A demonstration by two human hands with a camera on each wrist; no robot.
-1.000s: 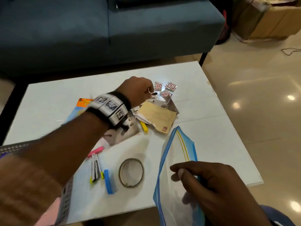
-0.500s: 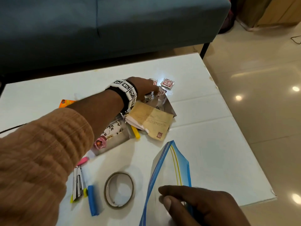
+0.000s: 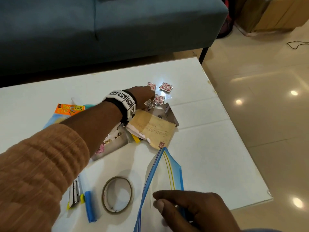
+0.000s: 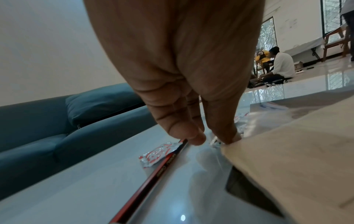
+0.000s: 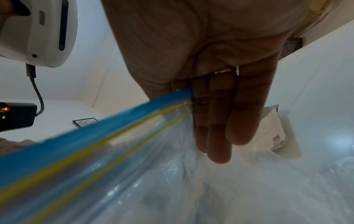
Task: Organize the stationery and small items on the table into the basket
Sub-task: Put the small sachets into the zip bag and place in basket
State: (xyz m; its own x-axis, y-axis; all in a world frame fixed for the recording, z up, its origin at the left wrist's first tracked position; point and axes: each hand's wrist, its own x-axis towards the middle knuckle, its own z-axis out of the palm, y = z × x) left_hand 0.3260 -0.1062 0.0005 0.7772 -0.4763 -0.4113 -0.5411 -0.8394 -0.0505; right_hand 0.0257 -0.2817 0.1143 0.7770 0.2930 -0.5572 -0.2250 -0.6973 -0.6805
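foil packet [image 4: 160,153] just beside fingers [image 4: 184,133]

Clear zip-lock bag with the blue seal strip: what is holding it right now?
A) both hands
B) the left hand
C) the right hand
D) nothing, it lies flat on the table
C: the right hand pinches the blue top edge of the clear zip-lock bag, while the left hand reaches among the small foil packets far across the white table.

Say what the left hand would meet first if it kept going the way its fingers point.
Probably the silver-and-red foil sachets just beyond the left hand, whose fingertips already pinch something small at the white table; depth is unclear.
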